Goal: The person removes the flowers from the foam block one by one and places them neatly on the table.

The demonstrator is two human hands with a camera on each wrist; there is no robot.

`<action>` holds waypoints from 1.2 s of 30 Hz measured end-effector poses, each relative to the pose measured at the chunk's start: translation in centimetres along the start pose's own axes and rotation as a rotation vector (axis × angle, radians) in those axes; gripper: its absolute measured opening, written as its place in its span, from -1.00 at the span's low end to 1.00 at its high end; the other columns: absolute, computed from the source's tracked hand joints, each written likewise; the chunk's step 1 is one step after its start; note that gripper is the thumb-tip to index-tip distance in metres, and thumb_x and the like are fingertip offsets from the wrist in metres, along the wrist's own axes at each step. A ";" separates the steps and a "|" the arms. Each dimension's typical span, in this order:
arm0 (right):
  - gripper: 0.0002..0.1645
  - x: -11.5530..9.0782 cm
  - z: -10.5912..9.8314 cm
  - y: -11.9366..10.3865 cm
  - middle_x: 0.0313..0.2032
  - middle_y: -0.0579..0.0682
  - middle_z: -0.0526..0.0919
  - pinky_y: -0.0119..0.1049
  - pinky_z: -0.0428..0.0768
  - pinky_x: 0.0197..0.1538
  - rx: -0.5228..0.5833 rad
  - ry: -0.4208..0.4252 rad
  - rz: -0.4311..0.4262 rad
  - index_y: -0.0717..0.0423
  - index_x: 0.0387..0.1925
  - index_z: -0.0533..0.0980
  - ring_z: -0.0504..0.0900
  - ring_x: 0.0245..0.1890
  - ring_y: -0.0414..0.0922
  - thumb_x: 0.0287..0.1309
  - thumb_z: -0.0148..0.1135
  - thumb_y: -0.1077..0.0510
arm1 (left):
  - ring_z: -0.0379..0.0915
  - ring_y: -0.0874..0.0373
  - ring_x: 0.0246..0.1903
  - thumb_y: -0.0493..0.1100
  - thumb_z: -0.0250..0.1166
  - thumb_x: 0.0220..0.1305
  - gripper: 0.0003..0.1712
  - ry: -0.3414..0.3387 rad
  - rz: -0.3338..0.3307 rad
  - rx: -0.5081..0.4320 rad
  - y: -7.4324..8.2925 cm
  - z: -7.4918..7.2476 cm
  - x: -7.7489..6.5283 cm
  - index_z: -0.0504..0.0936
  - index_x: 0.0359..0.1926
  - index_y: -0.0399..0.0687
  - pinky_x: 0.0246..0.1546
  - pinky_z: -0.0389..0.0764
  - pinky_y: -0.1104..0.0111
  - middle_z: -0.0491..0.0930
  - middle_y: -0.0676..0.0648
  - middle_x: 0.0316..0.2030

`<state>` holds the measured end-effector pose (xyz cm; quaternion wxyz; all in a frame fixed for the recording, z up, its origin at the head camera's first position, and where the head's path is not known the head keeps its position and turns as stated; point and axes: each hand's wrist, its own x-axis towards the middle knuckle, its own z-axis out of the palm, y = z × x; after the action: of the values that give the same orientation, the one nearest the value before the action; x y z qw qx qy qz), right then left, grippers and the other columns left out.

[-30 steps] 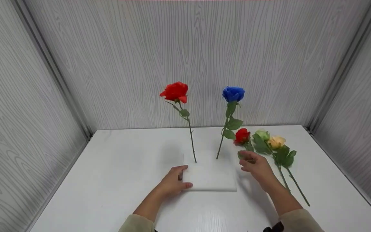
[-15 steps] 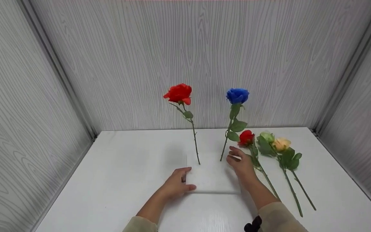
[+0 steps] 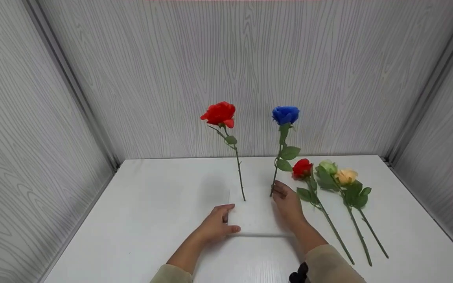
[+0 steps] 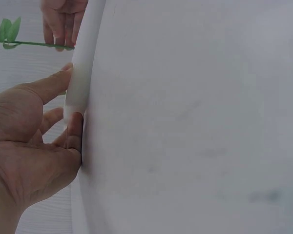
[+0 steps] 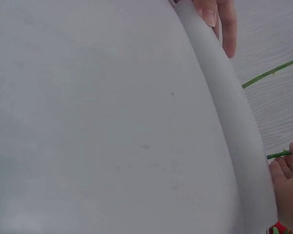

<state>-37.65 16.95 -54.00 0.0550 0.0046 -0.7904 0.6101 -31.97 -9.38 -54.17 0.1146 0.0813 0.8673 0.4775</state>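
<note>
Nearest you, beige sleeves (image 3: 326, 261) reach in over the desk (image 3: 163, 204), a dark band at the right wrist. Your left hand (image 3: 214, 225) grips the left edge of the white slab (image 3: 256, 219), thumb at the near corner and index finger farther back; you appear to be using it as the anchor. Your right hand (image 3: 288, 202) pinches the blue rose (image 3: 284, 131) low on its stem, just above the slab. That rose stands over the slab's far right part, leaning slightly right, bloom up. To its left and apart from it, the upright red rose (image 3: 220, 114) stands untouched, leaning left.

Depth of the blue stem: cannot tell; in both wrist views the slab's own rim hides the foot.

Step in hand, as judged: you are setting or straightening the blue stem while the slab is held firm. The next move calls for small, steady pressure along the stem, left hand braced, then a clean release without brushing the leaves.

Right of the slab, three roses lie on the desk, stems towards you: the lying red rose (image 3: 302, 169), the pale green rose (image 3: 328, 168) and the peach rose (image 3: 346, 177). Behind everything, a grey wood-grain panel (image 3: 163, 78).
</note>
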 end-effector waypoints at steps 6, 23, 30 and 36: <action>-0.48 0.4 0.2 0.0 0.34 0.26 0.68 -0.04 0.59 0.45 -0.051 0.043 0.049 0.31 0.44 0.51 0.60 0.42 0.14 0.56 0.16 0.26 | 0.38 -0.04 0.18 -0.07 0.61 0.29 -0.05 -0.001 0.016 0.027 -0.2 0.0 0.2 0.39 0.60 -0.09 0.34 0.45 0.01 0.35 -0.28 0.49; -0.66 0.1 1.0 0.2 0.19 0.26 0.78 -0.44 0.72 0.13 0.080 0.146 0.030 0.31 0.20 0.70 0.75 0.21 -0.09 0.56 0.25 0.23 | 0.36 -0.07 0.23 -0.12 0.61 0.28 -0.08 0.012 0.026 0.032 0.0 0.0 0.2 0.41 0.58 -0.16 0.27 0.44 0.04 0.36 -0.31 0.49; -0.67 -0.1 1.1 0.5 0.17 0.33 0.77 -0.41 0.75 0.10 0.129 0.183 -0.022 0.37 0.19 0.69 0.78 0.17 0.01 0.56 0.23 0.28 | 0.46 -0.09 0.27 -0.10 0.61 0.28 -0.04 -0.005 -0.012 -0.015 0.1 0.1 0.1 0.37 0.61 -0.10 0.46 0.46 -0.07 0.31 -0.31 0.54; -0.65 -0.3 1.2 0.8 0.16 0.34 0.76 -0.42 0.74 0.07 0.227 0.216 -0.031 0.38 0.21 0.67 0.79 0.09 -0.05 0.60 0.21 0.23 | 0.45 -0.05 0.19 -0.09 0.62 0.28 -0.03 0.001 -0.018 -0.016 0.0 0.2 0.2 0.37 0.61 -0.08 0.42 0.47 -0.05 0.36 -0.29 0.48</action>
<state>-37.50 16.02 -55.07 0.1483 -0.0425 -0.7056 0.6916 -32.13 -9.18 -54.31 0.1191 0.0722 0.8642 0.4834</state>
